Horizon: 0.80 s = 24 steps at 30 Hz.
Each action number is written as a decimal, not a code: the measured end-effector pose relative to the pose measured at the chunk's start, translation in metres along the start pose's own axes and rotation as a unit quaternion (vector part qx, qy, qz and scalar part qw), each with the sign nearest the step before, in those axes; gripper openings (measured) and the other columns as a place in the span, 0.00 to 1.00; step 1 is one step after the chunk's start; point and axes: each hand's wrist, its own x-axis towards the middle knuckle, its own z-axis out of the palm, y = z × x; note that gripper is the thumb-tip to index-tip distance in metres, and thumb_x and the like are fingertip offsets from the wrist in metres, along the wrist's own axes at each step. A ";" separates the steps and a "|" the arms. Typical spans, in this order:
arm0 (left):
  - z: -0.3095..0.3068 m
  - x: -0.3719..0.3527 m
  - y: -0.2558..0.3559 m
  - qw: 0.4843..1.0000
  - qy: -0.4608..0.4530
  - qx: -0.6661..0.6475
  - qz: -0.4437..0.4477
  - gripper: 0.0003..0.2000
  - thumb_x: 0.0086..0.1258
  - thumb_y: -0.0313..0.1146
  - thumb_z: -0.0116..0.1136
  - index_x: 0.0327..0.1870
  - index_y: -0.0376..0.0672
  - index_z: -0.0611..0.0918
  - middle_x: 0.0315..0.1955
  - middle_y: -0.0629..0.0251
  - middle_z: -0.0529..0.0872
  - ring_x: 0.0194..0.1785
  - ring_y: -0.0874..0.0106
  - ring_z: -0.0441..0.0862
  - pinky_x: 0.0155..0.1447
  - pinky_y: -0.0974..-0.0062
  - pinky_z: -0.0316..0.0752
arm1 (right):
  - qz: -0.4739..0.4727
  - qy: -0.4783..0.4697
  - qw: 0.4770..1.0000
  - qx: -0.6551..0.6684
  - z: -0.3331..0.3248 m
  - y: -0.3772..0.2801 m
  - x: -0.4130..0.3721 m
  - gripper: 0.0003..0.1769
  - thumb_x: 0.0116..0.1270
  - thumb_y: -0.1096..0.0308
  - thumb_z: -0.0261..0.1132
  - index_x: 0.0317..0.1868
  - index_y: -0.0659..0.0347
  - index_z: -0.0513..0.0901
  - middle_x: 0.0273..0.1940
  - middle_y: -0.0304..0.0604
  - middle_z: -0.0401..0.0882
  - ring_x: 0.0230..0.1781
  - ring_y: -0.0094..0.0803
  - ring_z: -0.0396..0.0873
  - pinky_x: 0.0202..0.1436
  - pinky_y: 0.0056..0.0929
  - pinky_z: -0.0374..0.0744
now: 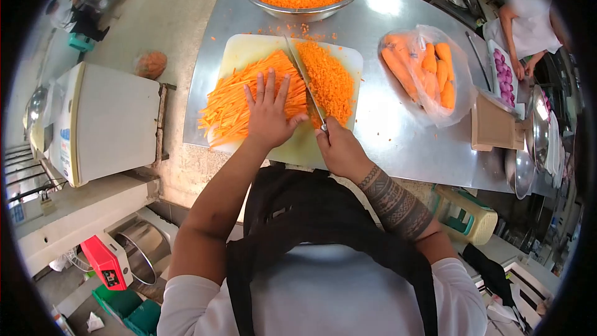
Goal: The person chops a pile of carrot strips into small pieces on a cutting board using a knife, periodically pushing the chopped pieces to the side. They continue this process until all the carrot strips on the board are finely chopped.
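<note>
My left hand [271, 112] lies with fingers spread on a pile of carrot strips [230, 102] at the left of the cutting board [236, 46]. In my right hand [341, 149] is the handle of a kitchen knife [303, 74], its long blade pointing away from me. The blade stands between the strips and a heap of finely diced carrot [328, 81] on the board's right side. My left thumb reaches toward the blade near the handle end.
A steel bowl [301, 11] of diced carrot stands beyond the board. To the right lies a plastic bag of whole carrots [429, 71] on the steel table [388, 140]. At the far right a person [525, 31] works by a tray of purple onions [502, 78], near a scale [494, 124].
</note>
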 end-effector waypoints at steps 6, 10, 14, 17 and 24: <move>0.006 0.037 -0.009 0.999 0.015 -0.014 0.031 0.19 0.80 0.41 0.56 0.65 0.42 0.81 0.68 0.52 0.77 0.75 0.48 0.69 0.79 0.38 0.57 | 0.028 0.034 0.999 0.006 0.002 -0.008 0.003 0.17 0.83 0.60 0.58 0.50 0.70 0.72 0.37 0.69 0.85 0.42 0.71 0.84 0.47 0.63 0.80; 0.020 0.048 -0.014 0.994 0.030 0.027 0.101 0.15 0.72 0.32 0.59 0.58 0.46 0.83 0.59 0.56 0.80 0.66 0.53 0.75 0.72 0.45 0.65 | 0.044 0.054 0.998 0.000 0.002 -0.012 -0.003 0.16 0.83 0.60 0.58 0.50 0.69 0.73 0.37 0.69 0.85 0.42 0.70 0.84 0.47 0.61 0.80; 0.019 0.048 -0.012 0.994 -0.005 0.052 0.099 0.16 0.68 0.32 0.59 0.57 0.50 0.83 0.59 0.55 0.79 0.67 0.53 0.73 0.74 0.44 0.63 | 0.098 0.049 0.994 -0.032 -0.004 -0.038 -0.038 0.16 0.83 0.61 0.59 0.52 0.69 0.73 0.37 0.69 0.84 0.42 0.70 0.84 0.47 0.61 0.80; 0.018 0.050 -0.012 0.994 -0.020 0.052 0.099 0.17 0.68 0.32 0.59 0.58 0.51 0.83 0.59 0.55 0.79 0.66 0.53 0.72 0.74 0.45 0.62 | 0.110 0.041 0.993 -0.015 -0.015 -0.068 -0.066 0.16 0.83 0.61 0.59 0.52 0.70 0.73 0.37 0.69 0.84 0.42 0.70 0.84 0.46 0.62 0.80; 0.018 0.052 -0.012 0.994 -0.015 0.048 0.096 0.17 0.68 0.32 0.61 0.58 0.49 0.84 0.59 0.57 0.79 0.66 0.54 0.72 0.70 0.45 0.63 | 0.097 0.063 0.993 -0.031 0.015 -0.040 -0.010 0.18 0.84 0.60 0.57 0.50 0.72 0.73 0.38 0.71 0.85 0.43 0.70 0.84 0.48 0.63 0.80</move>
